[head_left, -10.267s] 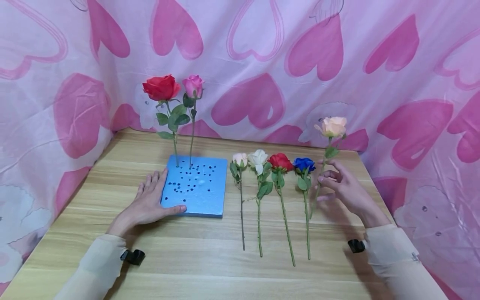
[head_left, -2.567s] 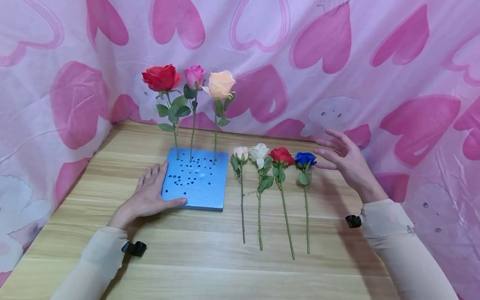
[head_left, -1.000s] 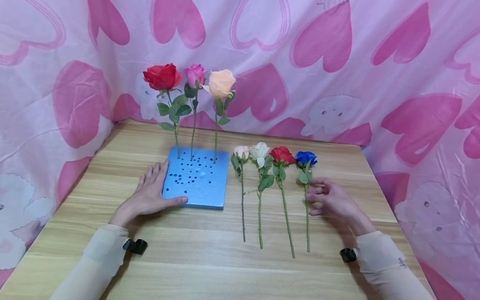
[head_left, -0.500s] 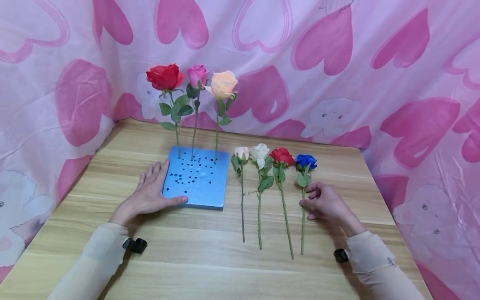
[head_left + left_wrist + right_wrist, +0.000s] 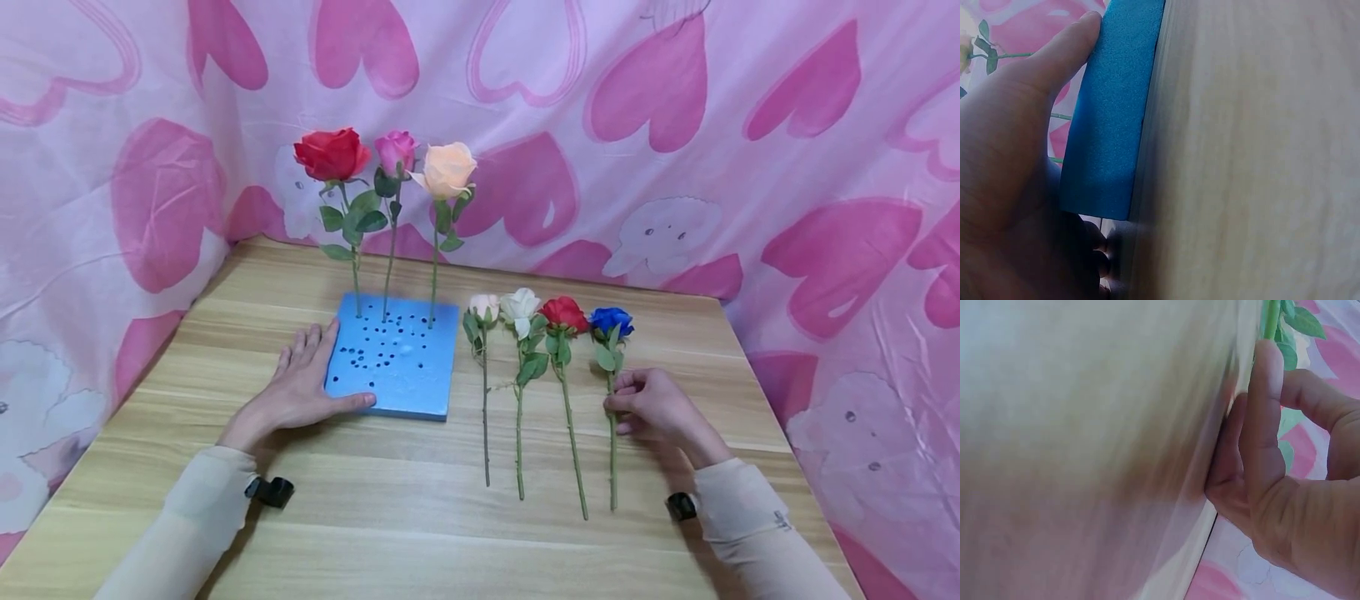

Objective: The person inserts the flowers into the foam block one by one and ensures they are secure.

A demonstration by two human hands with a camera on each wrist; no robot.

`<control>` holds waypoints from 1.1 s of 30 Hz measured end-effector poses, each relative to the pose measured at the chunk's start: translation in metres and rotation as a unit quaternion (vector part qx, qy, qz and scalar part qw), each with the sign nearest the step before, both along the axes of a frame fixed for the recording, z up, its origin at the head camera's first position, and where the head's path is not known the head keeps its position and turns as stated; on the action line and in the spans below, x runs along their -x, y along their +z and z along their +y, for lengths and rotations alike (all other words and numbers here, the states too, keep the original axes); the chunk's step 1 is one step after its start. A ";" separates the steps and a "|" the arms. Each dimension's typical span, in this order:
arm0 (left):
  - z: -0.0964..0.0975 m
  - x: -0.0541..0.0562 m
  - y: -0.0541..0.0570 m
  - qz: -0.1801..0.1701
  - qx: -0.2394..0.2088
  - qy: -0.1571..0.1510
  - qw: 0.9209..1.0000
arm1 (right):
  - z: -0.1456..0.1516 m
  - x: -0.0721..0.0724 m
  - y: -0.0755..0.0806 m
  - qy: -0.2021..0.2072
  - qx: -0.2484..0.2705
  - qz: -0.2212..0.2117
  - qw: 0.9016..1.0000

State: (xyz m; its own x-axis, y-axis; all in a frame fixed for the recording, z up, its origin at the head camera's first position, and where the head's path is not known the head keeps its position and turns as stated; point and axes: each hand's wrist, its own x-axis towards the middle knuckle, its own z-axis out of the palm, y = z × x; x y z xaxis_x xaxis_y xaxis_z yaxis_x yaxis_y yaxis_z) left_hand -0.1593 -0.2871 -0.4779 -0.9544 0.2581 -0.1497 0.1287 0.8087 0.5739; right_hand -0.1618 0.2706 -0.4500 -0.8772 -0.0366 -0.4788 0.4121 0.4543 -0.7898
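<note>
- Resting against the left side of a flat, bright-blue, hole-dotted foam-like block [image 5: 416, 392] in the head view, the left hand [image 5: 294, 392] has its fingers extended and its thumb stretched away from them along the front edge.
- The right hand [image 5: 656, 406] pinches, between thumb and fingers, the green stem of a deep-blue artificial rose [image 5: 611, 322], which lies on the pale wood-grain counter [image 5: 360, 517] at the right end of a row.
- Left of it in that row lie a red rose with a green stem [image 5: 564, 314], a white rose with green leaves [image 5: 519, 311] and a pale-pink rosebud with a dark stem [image 5: 484, 307], the bud nearest the block.
- Upright in the block's rear part stand a large red rose [image 5: 332, 155], a magenta-pink rose [image 5: 396, 152] and a peach rose [image 5: 446, 171], left to right.
- Behind hangs a pink-and-white cloth printed with hearts [image 5: 652, 92].
- In the left wrist view, the thumb tip touches the block's upper edge; the other fingers show partly, in shadow, past its near end.
- In the right wrist view, a fingertip meets a green stem beside leaves; the blue bloom is out of sight there.
</note>
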 end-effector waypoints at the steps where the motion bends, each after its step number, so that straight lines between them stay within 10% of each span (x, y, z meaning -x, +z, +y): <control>1: 0.000 0.000 0.000 0.001 -0.001 0.000 1.000 | 0.001 0.000 0.000 0.002 0.005 -0.003 1.000; 33: 0.002 0.000 0.001 0.001 0.003 -0.001 1.000 | 0.025 0.004 -0.004 0.059 0.202 -0.037 0.977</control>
State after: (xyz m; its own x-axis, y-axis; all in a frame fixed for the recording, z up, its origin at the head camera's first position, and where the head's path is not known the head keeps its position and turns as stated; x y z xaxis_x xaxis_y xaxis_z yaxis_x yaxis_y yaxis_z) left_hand -0.1596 -0.2855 -0.4773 -0.9542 0.2591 -0.1496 0.1312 0.8118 0.5690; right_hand -0.1653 0.2960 -0.4537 -0.8190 -0.3356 -0.4654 0.4377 0.1590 -0.8849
